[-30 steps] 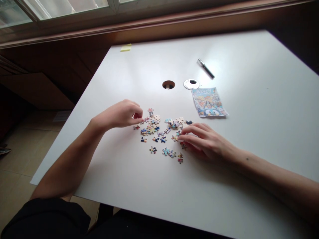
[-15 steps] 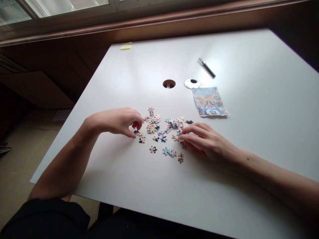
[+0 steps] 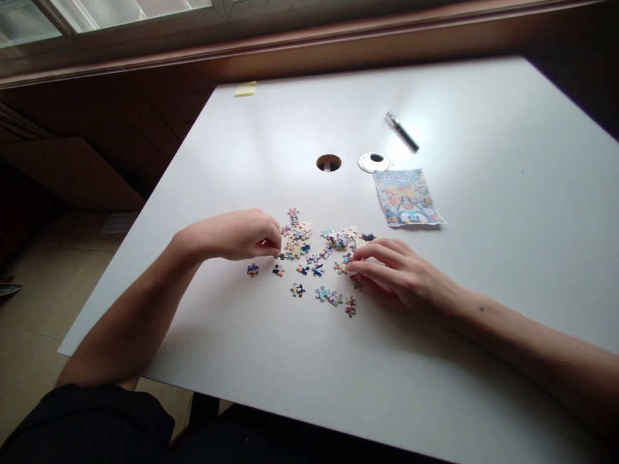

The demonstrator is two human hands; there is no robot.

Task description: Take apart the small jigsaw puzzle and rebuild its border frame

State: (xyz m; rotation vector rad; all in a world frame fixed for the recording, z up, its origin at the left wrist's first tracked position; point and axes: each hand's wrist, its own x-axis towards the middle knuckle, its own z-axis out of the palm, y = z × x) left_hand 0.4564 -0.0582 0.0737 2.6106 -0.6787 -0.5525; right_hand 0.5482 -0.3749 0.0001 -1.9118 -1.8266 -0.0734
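Several small colourful puzzle pieces (image 3: 309,252) lie scattered on the white table (image 3: 300,361). My left hand (image 3: 236,233) is curled, its thumb and fingertips meeting at the left edge of the pile; whether they pinch a piece is hidden. One piece (image 3: 252,269) lies alone just below that hand. My right hand (image 3: 401,276) rests flat on the table at the right of the pile. Its fingertips touch pieces near the pile's right edge, and a piece (image 3: 356,282) peeks out from under its fingers.
A printed puzzle picture (image 3: 407,198) lies right of the pile. Behind it are a round cable hole (image 3: 329,162), its silver cap (image 3: 373,162) and a dark pen (image 3: 402,131). A yellow sticky note (image 3: 245,89) sits at the far left corner. The table's left edge drops to the floor.
My left hand carried a piece down and left, set it alone on the table, then moved right to the pile's edge. My right hand stayed still.
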